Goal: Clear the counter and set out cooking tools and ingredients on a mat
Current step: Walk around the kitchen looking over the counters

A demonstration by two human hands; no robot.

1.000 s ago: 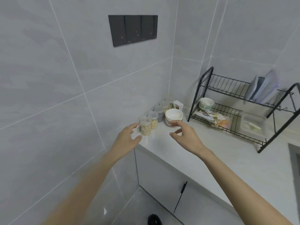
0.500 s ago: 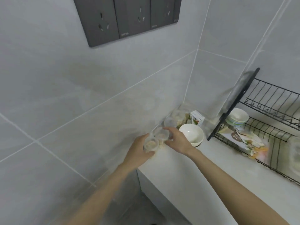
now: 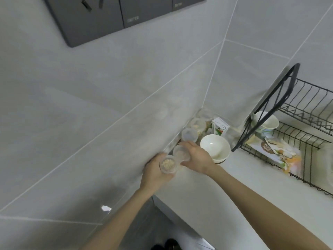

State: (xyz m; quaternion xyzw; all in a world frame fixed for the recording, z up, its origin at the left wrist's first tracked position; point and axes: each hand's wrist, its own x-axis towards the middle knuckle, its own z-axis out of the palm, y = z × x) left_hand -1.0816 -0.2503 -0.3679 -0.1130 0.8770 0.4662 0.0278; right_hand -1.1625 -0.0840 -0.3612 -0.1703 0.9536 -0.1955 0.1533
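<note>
A row of small clear jars stands along the wall on the white counter. My left hand grips the nearest jar, which holds pale grains. My right hand grips the second jar right behind it. A third jar with a cloudy lid and a fourth jar stand farther back toward the corner. A white bowl sits just right of my right hand.
A small carton stands in the corner behind the bowl. A black wire dish rack on the right holds a bowl and a printed packet. Dark wall sockets hang above.
Both hands reached from open in the air to the jar row and closed on the two nearest jars. The view moved closer to the corner.
</note>
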